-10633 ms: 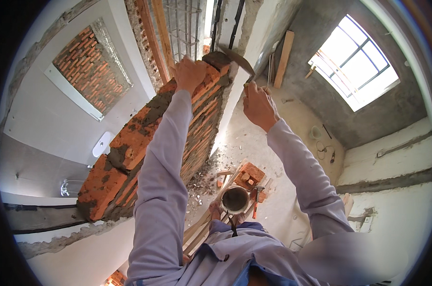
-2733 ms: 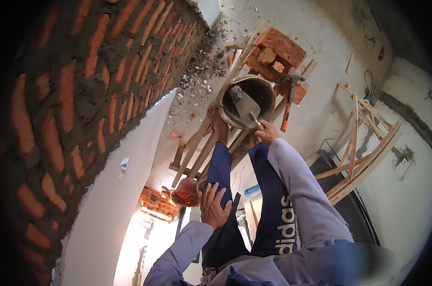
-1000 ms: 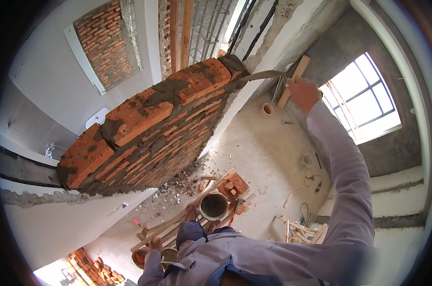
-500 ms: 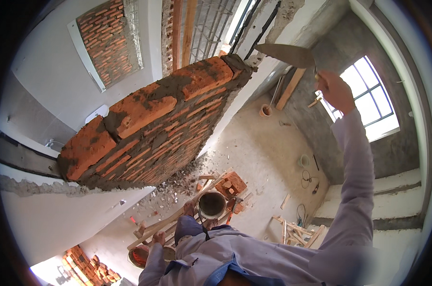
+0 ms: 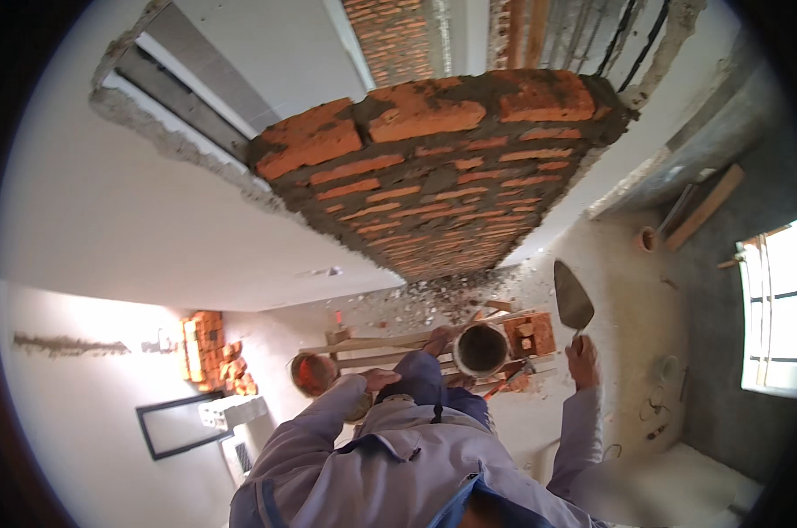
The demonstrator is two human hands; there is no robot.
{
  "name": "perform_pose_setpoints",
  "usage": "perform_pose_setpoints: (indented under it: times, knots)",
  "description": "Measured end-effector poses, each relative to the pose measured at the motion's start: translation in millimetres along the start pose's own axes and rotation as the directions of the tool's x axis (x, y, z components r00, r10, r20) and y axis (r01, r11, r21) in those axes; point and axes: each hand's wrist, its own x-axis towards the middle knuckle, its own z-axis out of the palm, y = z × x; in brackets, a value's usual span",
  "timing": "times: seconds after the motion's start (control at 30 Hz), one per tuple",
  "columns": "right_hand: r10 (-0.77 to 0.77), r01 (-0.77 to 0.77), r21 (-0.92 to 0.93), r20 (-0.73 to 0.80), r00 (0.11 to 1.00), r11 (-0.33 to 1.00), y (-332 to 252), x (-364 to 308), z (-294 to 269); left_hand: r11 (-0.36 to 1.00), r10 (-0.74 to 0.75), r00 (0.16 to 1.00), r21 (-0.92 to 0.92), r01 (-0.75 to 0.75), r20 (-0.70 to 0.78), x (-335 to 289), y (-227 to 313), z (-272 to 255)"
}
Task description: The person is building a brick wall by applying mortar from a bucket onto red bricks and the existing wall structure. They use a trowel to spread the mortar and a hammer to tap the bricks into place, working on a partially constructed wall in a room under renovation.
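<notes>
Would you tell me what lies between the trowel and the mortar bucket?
Orange bricks, then pale floor, show between the mortar bucket and trowel in the head view.

The left arm (image 5: 315, 422) bends at the elbow and reaches forward and inward, its forearm slanting up toward the middle of the body. The left hand (image 5: 382, 378) is low beside the left knee (image 5: 414, 374), fingers extended and pointing right; whether palm and knee touch is unclear. The right arm (image 5: 579, 436) is set out to the person's right, well apart from the torso (image 5: 398, 458), with its forearm pointing nearly straight ahead. The wrist follows that line, and the right hand (image 5: 581, 363) is closed, fingers curled into a firm grip. The two hands are well apart.
</notes>
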Motion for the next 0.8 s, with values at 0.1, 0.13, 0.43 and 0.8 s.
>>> perform_pose_setpoints:
  times: [0.1,0.13,0.43,0.8]
  knots:
    - [0.096,-0.093,-0.03,0.151,0.984,0.995,43.8,-47.2,71.3,0.986,-0.149,0.988,-0.069,0.151,0.026,-44.5,49.3,30.3]
    - [0.119,-0.115,-0.03,0.206,0.971,0.993,64.8,-62.8,95.6,0.993,-0.103,0.994,-0.057,0.104,0.02,-37.8,42.0,36.4]
    - [0.241,-0.312,0.109,0.417,0.876,0.944,106.8,-151.5,224.6,0.863,0.484,0.854,-0.056,-0.502,-0.19,138.5,-70.8,63.3]
    - [0.335,-0.33,-0.088,0.433,0.837,0.94,163.9,-147.4,334.4,0.886,0.336,0.941,0.331,-0.325,0.023,268.8,-73.5,46.5]
